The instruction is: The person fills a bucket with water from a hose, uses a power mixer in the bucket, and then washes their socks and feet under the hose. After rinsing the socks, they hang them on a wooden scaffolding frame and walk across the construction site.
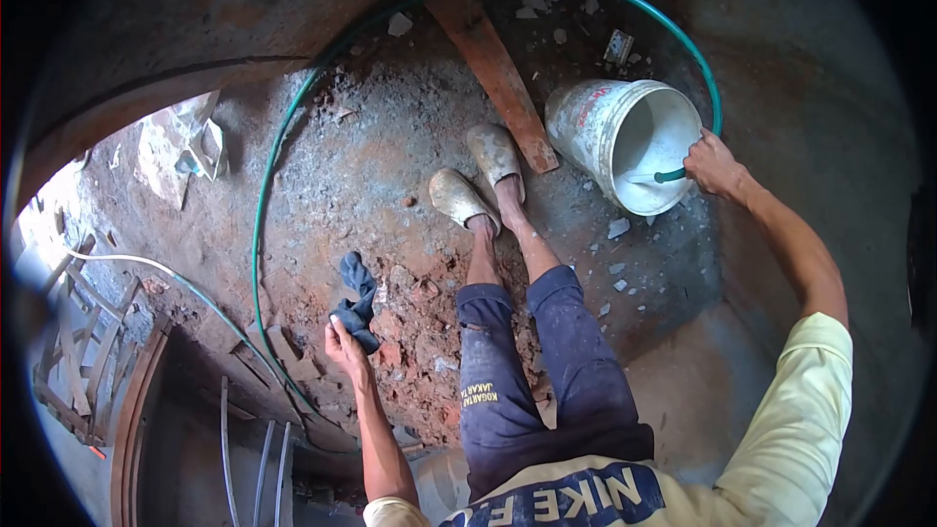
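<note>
My right hand (712, 164) is closed round a green hose (715, 102) near its end, at the rim of a white bucket (586, 122). The bucket is tilted on its side with its mouth toward me, and the hose end points into it, with what looks like a stream of water coming out. Out to the left, my left hand (346, 346) pinches a dark cloth (358, 298), which dangles above the rubble. The hose loops from the bucket round the far side and back down on the left.
A wooden plank (498, 83) lies beyond my clogs (467, 197). Broken rubble (415, 322) and white chips cover parts of the ground. A torn sack (176, 146) is at the far left. Wooden frames (88, 351) and metal bars (264, 468) stand at the lower left.
</note>
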A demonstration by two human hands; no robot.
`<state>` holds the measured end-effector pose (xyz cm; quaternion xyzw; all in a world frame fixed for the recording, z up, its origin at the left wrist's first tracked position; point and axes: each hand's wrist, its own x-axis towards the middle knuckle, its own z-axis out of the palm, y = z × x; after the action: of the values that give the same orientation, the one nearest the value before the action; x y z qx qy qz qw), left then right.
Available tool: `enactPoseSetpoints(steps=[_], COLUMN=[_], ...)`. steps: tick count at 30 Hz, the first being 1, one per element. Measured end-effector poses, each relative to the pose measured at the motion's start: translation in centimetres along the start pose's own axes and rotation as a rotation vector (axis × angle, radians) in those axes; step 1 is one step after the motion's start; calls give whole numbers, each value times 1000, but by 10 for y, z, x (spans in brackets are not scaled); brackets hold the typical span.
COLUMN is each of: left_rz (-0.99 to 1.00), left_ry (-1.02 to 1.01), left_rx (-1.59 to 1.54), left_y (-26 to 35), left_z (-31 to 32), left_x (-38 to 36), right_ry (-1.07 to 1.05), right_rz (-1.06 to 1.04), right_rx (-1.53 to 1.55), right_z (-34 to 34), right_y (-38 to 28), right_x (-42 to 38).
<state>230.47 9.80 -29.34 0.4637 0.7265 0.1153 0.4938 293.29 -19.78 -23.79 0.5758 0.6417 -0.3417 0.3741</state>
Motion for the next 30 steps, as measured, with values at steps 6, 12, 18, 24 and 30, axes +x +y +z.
enactPoseSetpoints(steps=[6,12,18,24,30], left_rz=[-98,-146,-161,-193,-140], left_ry=[-2,36,91,223,310], left_rx=[-76,-16,-68,-79,-89], left_y=[-27,-32,-82,-109,-118], left_z=[-1,-5,-17,-7,8], left_x=[-25,-58,-102,-141,-187], right_ry=[-72,49,7,198,309], right_rz=[-2,4,-10,-171,-287], right_rx=[-124,-81,2,111,228], right_z=[-40,-56,-115,-162,-156], right_y=[3,19,-9,-54,-118], right_x=[-21,-60,-92,-81,-39])
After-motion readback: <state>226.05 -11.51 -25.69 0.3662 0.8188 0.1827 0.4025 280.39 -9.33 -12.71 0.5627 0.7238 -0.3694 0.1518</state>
